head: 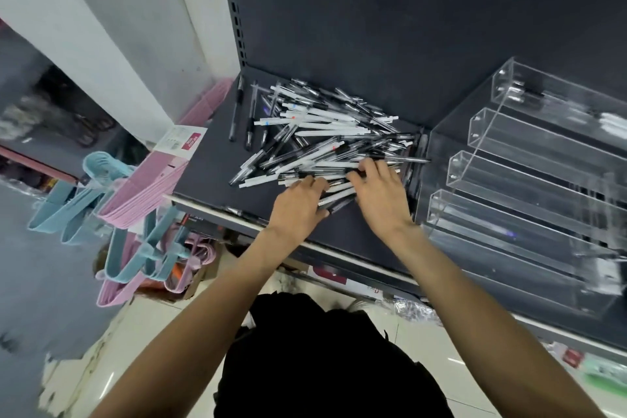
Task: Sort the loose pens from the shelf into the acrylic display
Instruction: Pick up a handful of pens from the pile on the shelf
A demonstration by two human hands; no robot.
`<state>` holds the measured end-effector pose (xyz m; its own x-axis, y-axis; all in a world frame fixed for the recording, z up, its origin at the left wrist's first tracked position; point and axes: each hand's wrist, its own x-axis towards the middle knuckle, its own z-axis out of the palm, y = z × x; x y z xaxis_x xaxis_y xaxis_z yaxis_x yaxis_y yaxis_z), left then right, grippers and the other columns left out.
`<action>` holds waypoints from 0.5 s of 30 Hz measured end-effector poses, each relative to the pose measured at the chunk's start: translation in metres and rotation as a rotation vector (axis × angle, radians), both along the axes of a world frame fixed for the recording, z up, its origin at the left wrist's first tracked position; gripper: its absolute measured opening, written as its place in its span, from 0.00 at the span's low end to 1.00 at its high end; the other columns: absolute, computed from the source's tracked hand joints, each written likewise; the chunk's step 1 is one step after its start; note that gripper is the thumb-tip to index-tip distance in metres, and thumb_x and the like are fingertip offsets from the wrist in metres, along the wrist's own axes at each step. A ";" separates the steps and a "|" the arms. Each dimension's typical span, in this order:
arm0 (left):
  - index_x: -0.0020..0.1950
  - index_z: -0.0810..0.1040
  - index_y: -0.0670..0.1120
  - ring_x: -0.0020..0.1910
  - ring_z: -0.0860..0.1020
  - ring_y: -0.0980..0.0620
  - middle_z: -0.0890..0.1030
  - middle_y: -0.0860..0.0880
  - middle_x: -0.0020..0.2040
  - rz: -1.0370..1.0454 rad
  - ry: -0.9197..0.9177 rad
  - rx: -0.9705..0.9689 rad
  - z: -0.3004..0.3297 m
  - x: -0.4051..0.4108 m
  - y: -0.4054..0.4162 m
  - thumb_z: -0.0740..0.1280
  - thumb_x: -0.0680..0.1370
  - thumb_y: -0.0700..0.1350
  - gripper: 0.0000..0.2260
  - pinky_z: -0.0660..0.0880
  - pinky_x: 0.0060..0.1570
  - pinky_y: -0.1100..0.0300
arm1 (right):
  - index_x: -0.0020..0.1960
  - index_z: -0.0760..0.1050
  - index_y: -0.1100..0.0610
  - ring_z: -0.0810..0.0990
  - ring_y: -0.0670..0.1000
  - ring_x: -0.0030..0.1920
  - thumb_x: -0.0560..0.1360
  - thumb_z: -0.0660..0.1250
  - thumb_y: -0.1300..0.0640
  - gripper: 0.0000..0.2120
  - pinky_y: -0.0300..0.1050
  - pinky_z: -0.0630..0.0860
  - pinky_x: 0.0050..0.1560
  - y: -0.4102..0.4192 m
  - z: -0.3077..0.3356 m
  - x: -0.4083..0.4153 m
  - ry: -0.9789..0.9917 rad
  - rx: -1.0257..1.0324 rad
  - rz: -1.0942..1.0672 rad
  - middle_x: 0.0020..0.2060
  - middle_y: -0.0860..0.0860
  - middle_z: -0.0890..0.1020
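2 hands (pixel 298 204) (pixel 381 192) on pens (pixel 322 132), dark shelf (pixel 210 176), white-tiled floor (pixel 424 346).

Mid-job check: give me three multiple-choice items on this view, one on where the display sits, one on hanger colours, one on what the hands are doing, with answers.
1. Where is the acrylic display relative to the pen pile?
A. To its right on the shelf
B. To its left
C. On the floor

2. What colours are the hangers beside the shelf?
A. Red and black
B. Pink and blue
C. Green and white

3. What are the left hand and right hand doing?
A. Both hang at the person's sides
B. Both reach into the display
C. Both rest on the near edge of the pile

Answers:
1. A, the clear tiers stand right of the pens.
2. B, pink and light blue hangers hang at the left.
3. C, both sets of fingers lie on the pens, while only the top tier shows a few pens.
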<state>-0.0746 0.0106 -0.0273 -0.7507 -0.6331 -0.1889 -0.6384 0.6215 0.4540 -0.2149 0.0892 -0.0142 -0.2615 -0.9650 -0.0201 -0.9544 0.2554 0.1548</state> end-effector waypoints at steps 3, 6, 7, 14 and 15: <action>0.61 0.73 0.48 0.56 0.77 0.48 0.78 0.49 0.57 0.011 0.000 0.004 -0.002 0.001 -0.006 0.68 0.77 0.48 0.14 0.74 0.50 0.54 | 0.46 0.80 0.58 0.77 0.57 0.45 0.58 0.78 0.62 0.18 0.49 0.77 0.44 -0.008 0.005 -0.004 0.085 0.042 0.060 0.45 0.56 0.77; 0.61 0.73 0.48 0.57 0.77 0.48 0.78 0.49 0.57 -0.013 -0.074 -0.069 -0.001 0.001 -0.009 0.65 0.79 0.51 0.13 0.73 0.48 0.55 | 0.38 0.80 0.57 0.78 0.54 0.37 0.51 0.79 0.64 0.17 0.43 0.75 0.33 -0.012 0.013 -0.008 0.133 0.086 0.145 0.36 0.53 0.79; 0.62 0.73 0.48 0.57 0.77 0.47 0.78 0.49 0.57 -0.022 -0.098 -0.097 0.000 0.001 -0.009 0.64 0.79 0.52 0.14 0.73 0.48 0.55 | 0.35 0.80 0.56 0.79 0.53 0.35 0.49 0.79 0.65 0.16 0.41 0.73 0.29 -0.012 0.016 -0.009 0.141 0.105 0.167 0.33 0.52 0.78; 0.66 0.69 0.45 0.56 0.78 0.46 0.74 0.46 0.59 -0.098 -0.216 -0.219 0.005 -0.004 -0.004 0.55 0.83 0.50 0.15 0.76 0.49 0.55 | 0.34 0.79 0.59 0.78 0.53 0.31 0.49 0.77 0.69 0.16 0.40 0.70 0.22 -0.005 0.014 -0.023 0.129 0.089 0.234 0.30 0.53 0.79; 0.66 0.68 0.43 0.56 0.77 0.44 0.73 0.45 0.60 -0.100 -0.221 -0.192 0.005 -0.005 -0.002 0.54 0.83 0.49 0.15 0.75 0.48 0.54 | 0.35 0.79 0.59 0.78 0.53 0.31 0.50 0.77 0.69 0.16 0.40 0.70 0.21 -0.005 0.013 -0.024 0.127 0.083 0.244 0.30 0.53 0.78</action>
